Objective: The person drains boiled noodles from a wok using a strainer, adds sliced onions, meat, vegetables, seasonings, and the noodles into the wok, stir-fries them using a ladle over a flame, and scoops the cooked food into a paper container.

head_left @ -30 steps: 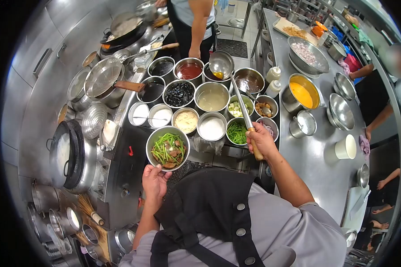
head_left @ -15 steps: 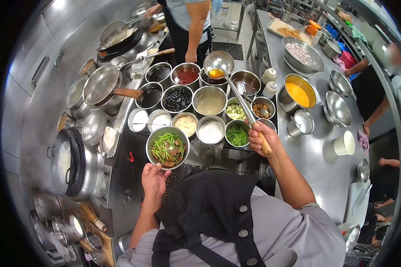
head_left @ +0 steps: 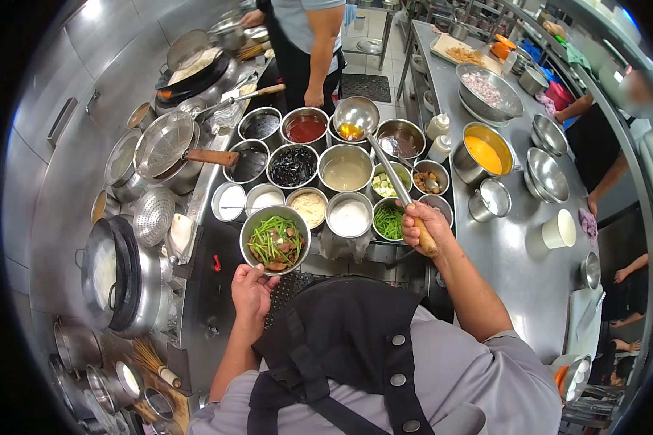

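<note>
My left hand [head_left: 249, 291] grips the near edge of a metal bowl [head_left: 302, 226], thumb at its rim. In the bowl lie green stalks with brown meat pieces [head_left: 277, 246]. My right hand [head_left: 426, 226] is wrapped round the wooden grip of a long ladle [head_left: 393, 174]. Amber liquid [head_left: 351, 131] sits in the ladle's cup, which is above the rows of seasoning pots. Near the bowl are a pot of white granules [head_left: 350, 217] and a pot of pale yellow paste [head_left: 308, 207]. Cut green vegetables [head_left: 389, 222] fill a pot beside my right hand.
Woks [head_left: 101, 272] and strainers [head_left: 165, 143] line the stove on the left. On the right-hand steel counter [head_left: 511, 290] stand a pot of orange liquid [head_left: 484, 154], metal bowls [head_left: 546, 174] and a white cup [head_left: 559, 230]. A co-worker [head_left: 308, 51] stands at the far end.
The ladle's cup has come slightly nearer to me, and my right hand has shifted slightly left. My left hand still holds the bowl in nearly the same place. The view has shifted a little.
</note>
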The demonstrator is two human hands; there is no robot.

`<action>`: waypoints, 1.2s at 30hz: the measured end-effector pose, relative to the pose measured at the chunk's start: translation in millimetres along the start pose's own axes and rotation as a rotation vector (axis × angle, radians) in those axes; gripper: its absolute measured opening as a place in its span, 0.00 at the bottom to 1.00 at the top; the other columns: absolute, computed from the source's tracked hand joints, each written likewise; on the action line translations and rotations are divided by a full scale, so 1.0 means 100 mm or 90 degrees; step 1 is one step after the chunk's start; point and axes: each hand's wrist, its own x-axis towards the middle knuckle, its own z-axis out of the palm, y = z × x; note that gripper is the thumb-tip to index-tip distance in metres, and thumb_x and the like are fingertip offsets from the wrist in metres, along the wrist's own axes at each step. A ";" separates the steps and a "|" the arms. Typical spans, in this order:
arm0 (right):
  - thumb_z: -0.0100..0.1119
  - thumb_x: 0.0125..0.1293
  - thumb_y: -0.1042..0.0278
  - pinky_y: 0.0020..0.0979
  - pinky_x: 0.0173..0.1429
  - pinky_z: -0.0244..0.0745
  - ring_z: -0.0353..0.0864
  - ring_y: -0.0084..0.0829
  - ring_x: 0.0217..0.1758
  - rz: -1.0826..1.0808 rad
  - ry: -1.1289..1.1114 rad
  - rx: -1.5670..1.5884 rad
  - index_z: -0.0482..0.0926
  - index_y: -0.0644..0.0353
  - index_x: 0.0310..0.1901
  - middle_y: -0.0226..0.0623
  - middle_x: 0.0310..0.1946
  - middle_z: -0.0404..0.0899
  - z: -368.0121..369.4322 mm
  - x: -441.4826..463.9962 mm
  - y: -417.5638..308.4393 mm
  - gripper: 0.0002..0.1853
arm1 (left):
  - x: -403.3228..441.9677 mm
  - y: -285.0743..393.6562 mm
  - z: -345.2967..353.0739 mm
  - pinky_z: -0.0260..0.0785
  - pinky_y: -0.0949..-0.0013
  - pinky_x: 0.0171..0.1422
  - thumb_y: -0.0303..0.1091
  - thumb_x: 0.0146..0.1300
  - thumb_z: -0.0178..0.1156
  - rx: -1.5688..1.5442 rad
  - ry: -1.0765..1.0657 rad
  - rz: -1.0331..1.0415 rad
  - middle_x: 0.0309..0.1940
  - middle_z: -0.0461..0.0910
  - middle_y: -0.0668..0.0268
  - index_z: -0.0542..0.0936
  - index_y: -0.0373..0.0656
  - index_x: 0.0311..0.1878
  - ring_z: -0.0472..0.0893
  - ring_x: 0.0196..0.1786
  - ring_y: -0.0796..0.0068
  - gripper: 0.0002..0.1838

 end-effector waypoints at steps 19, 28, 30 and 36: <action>0.56 0.71 0.71 0.24 0.17 0.64 0.68 0.21 0.16 -0.013 -0.051 -0.018 0.69 0.63 0.67 0.32 0.25 0.72 1.03 -1.36 0.27 0.23 | 1.50 0.21 0.95 0.85 0.56 0.46 0.23 0.70 0.59 0.073 -0.145 -0.098 0.42 0.77 0.58 0.71 0.42 0.39 0.81 0.45 0.60 0.06; 0.53 0.70 0.75 0.25 0.18 0.67 0.69 0.22 0.15 -0.081 -0.002 -0.044 0.69 0.61 0.67 0.32 0.24 0.73 0.97 -1.28 0.37 0.24 | 1.56 0.17 1.14 0.85 0.56 0.47 0.23 0.69 0.60 0.043 -0.179 -0.115 0.43 0.76 0.60 0.71 0.44 0.37 0.80 0.45 0.55 0.07; 0.53 0.72 0.72 0.26 0.17 0.67 0.69 0.22 0.15 -0.093 -0.037 0.029 0.69 0.60 0.65 0.32 0.24 0.72 0.87 -1.09 0.28 0.20 | 1.53 0.16 1.11 0.86 0.56 0.45 0.22 0.69 0.59 0.019 -0.184 -0.107 0.40 0.76 0.58 0.69 0.44 0.39 0.80 0.37 0.59 0.08; 0.54 0.71 0.71 0.27 0.18 0.67 0.71 0.22 0.16 -0.106 0.151 -0.309 0.72 0.59 0.59 0.29 0.24 0.74 0.58 -0.30 0.21 0.16 | 1.21 0.24 0.77 0.84 0.56 0.46 0.25 0.71 0.59 0.017 -0.173 -0.096 0.41 0.77 0.61 0.68 0.46 0.36 0.80 0.41 0.61 0.09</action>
